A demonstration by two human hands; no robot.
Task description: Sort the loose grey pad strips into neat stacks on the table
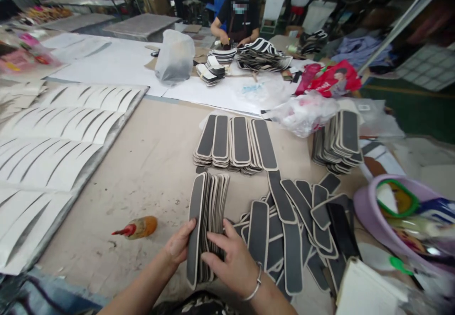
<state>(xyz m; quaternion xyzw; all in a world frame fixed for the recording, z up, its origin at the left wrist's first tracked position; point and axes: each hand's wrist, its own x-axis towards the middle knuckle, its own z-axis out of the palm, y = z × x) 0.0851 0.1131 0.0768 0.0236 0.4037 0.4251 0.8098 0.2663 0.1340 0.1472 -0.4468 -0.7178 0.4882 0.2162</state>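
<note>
Lower centre: left hand (178,244) grasps a stack (205,210); right hand (236,257) touches it, fingers spread; even pressure should keep it aligned.

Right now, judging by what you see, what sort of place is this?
Probably a factory workshop: stacks of matching pale-edged strips, a co-worker beyond them, and striped pieces piled before that person.

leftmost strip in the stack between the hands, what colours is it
The strip is dark grey with cream edging, clearest in the head view.
</note>
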